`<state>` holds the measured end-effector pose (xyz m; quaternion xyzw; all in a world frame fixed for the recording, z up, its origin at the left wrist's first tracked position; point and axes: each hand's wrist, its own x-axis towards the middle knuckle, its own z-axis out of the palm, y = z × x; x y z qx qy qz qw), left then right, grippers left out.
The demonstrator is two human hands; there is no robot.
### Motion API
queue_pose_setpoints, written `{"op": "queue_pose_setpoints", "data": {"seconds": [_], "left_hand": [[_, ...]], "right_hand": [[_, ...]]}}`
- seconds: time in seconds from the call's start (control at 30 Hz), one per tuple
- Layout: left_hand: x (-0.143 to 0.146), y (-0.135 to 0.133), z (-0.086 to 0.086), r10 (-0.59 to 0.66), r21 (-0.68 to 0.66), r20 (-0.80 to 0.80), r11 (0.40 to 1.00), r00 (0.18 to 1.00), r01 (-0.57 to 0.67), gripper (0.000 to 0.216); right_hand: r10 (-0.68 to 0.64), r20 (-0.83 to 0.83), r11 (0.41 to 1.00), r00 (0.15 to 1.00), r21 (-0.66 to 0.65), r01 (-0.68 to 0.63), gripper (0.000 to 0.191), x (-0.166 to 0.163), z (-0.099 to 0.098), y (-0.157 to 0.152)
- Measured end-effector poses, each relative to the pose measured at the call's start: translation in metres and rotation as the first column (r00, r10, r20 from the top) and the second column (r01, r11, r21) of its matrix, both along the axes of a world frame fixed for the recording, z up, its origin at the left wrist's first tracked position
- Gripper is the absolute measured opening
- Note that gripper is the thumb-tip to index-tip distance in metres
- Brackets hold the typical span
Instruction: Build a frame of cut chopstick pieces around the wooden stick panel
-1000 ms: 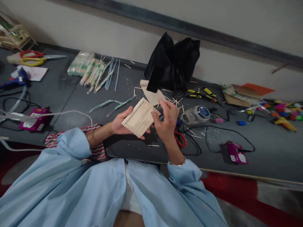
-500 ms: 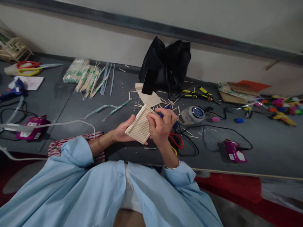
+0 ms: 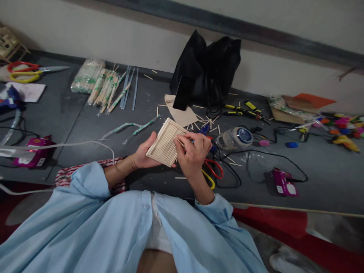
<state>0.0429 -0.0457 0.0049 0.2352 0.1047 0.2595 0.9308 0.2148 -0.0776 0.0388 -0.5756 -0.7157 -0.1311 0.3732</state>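
A small square panel of glued wooden sticks is held above the dark table. My left hand supports it from below, fingers curled under its near edge. My right hand covers the panel's right side, thumb and fingers pinched on its surface. Whether a loose stick is in that pinch is too small to tell. Red and yellow scissors lie just beyond my right wrist.
A black bag with a phone leaning on it stands at the back. Packs of chopsticks lie back left. A tape roll, pliers, cables, pink chargers and loose sticks litter the table.
My right hand has moved left from the panel's right corner onto its surface, fingers now pinched on it. The panel has tilted more upright in my left hand.
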Motion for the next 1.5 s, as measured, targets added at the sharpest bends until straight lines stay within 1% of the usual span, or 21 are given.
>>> {"op": "queue_pose_setpoints", "data": {"seconds": [0.07,0.2,0.37,0.67,0.8,0.87,0.93,0.97,1.03,1.07,1.1,1.13,1.17,1.2,1.23,1.27,1.3,1.33,1.4,1.43,1.5], "left_hand": [[0.000,0.000,0.000,0.014,0.011,-0.006,1.000,1.000,-0.014,0.079],[0.000,0.002,0.002,0.097,0.034,-0.045,0.995,0.994,-0.095,0.081],[0.001,0.002,0.004,0.105,0.045,-0.048,0.994,0.993,-0.102,0.083],[0.000,-0.004,0.002,0.008,0.038,-0.026,0.999,1.000,-0.007,0.081],[0.000,-0.005,-0.004,0.001,0.051,-0.053,0.999,0.999,0.002,0.077],[0.000,-0.005,-0.004,0.026,0.063,-0.069,0.998,0.997,-0.022,0.076],[0.000,-0.003,-0.002,0.071,0.073,-0.079,0.995,0.994,-0.065,0.079],[0.000,-0.002,0.001,0.089,0.075,-0.078,0.994,0.993,-0.083,0.081],[-0.001,0.001,0.007,0.104,0.071,-0.067,0.993,0.992,-0.100,0.087],[-0.001,0.002,0.009,0.104,0.065,-0.059,0.993,0.993,-0.100,0.089],[-0.001,0.003,0.012,0.105,0.058,-0.051,0.993,0.993,-0.102,0.091],[-0.001,0.004,0.014,0.104,0.051,-0.045,0.994,0.994,-0.101,0.092],[-0.001,0.004,0.015,0.103,0.045,-0.041,0.994,0.994,-0.102,0.093],[-0.001,0.004,0.016,0.102,0.042,-0.040,0.994,0.994,-0.100,0.094],[0.000,0.004,0.016,0.098,0.042,-0.041,0.995,0.994,-0.096,0.095],[0.000,0.003,0.015,0.094,0.044,-0.043,0.995,0.995,-0.092,0.095],[0.000,0.003,0.014,0.091,0.048,-0.046,0.995,0.995,-0.089,0.095],[0.000,0.002,0.012,0.090,0.050,-0.050,0.995,0.995,-0.088,0.094],[0.001,0.000,0.009,0.087,0.048,-0.054,0.995,0.995,-0.085,0.090],[0.001,0.000,0.007,0.084,0.044,-0.049,0.996,0.995,-0.082,0.088],[0.000,-0.002,0.004,0.068,0.030,-0.024,0.997,0.997,-0.067,0.084]], "right_hand": [[0.029,-0.010,1.000,1.000,-0.006,-0.029,0.008,-0.002,0.001,-0.001],[0.111,-0.075,0.987,0.991,-0.105,-0.119,0.011,-0.003,0.005,-0.008],[-0.014,0.050,0.997,0.999,-0.071,0.018,0.029,0.001,0.001,-0.012],[-0.053,0.036,0.998,0.998,-0.027,0.054,0.008,0.006,-0.002,-0.013],[-0.096,0.085,0.995,0.992,-0.029,0.099,0.010,0.002,-0.005,-0.006],[-0.042,0.083,0.998,0.996,-0.046,0.046,0.011,-0.001,-0.004,-0.007],[0.117,0.001,0.991,0.993,-0.069,-0.117,0.012,-0.004,0.004,-0.014],[0.227,-0.068,0.970,0.972,-0.073,-0.231,0.013,-0.004,0.009,-0.020],[0.443,-0.229,0.886,0.867,-0.036,-0.463,0.015,-0.002,0.023,-0.035],[0.540,-0.314,0.820,0.781,-0.015,-0.572,0.017,0.001,0.030,-0.042],[0.625,-0.411,0.727,0.664,-0.005,-0.687,0.020,0.005,0.037,-0.049],[0.676,-0.493,0.641,0.548,0.026,-0.767,0.024,0.008,0.042,-0.054],[0.691,-0.553,0.593,0.466,0.066,-0.802,0.026,0.012,0.045,-0.058],[0.683,-0.592,0.585,0.429,0.091,-0.806,0.026,0.015,0.047,-0.059],[0.660,-0.607,0.616,0.443,0.100,-0.781,0.023,0.017,0.047,-0.058],[0.627,-0.598,0.675,0.499,0.096,-0.732,0.016,0.017,0.046,-0.055],[0.585,-0.565,0.742,0.582,0.083,-0.665,0.009,0.017,0.045,-0.050],[0.535,-0.507,0.807,0.676,0.071,-0.586,0.011,0.015,0.042,-0.044],[0.405,-0.334,0.910,0.851,0.056,-0.411,0.021,0.010,0.037,-0.030],[0.325,-0.241,0.945,0.915,0.039,-0.326,0.024,0.007,0.035,-0.023],[0.193,-0.099,0.981,0.976,-0.015,-0.196,0.025,0.002,0.031,-0.011]]}}
